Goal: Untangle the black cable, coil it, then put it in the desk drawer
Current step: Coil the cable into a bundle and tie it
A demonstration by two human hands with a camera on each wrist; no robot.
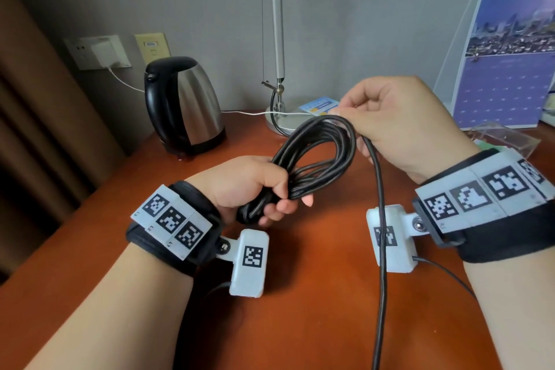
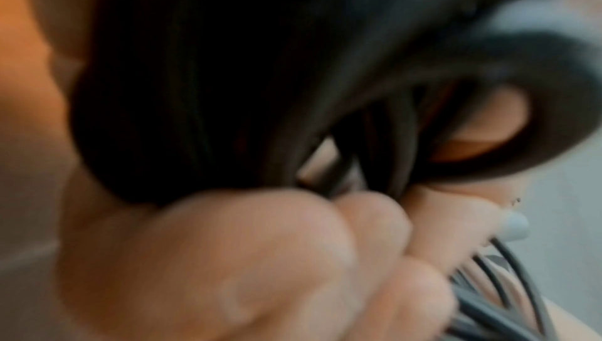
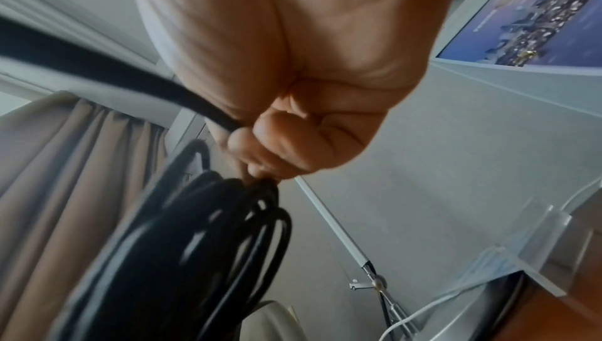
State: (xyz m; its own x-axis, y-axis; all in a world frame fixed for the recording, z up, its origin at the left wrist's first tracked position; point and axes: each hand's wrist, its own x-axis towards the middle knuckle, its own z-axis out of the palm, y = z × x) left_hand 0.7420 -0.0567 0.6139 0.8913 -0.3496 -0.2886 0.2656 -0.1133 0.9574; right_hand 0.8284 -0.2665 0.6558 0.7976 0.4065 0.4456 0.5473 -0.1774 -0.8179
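Note:
The black cable (image 1: pixel 318 156) is gathered into several loops above the brown desk (image 1: pixel 315 294). My left hand (image 1: pixel 258 189) grips the bundle at its lower end, fingers curled round it. My right hand (image 1: pixel 396 123) pinches the cable at the top of the loops. A loose strand (image 1: pixel 381 249) hangs from that hand down past the front of the desk. In the left wrist view the cable (image 2: pixel 211 76) is a dark blur over my left hand (image 2: pixel 293 256). The right wrist view shows my right hand (image 3: pixel 277 140) on the strand, the loops (image 3: pixel 208 243) below. The drawer is not in view.
A steel and black kettle (image 1: pixel 183 105) stands at the back left. The lamp base (image 1: pixel 279 123) and its pole sit at the back centre, crossed by a white charger cord (image 1: pixel 255 112). A calendar (image 1: pixel 507 54) and a clear plastic holder (image 1: pixel 504 138) are at the back right.

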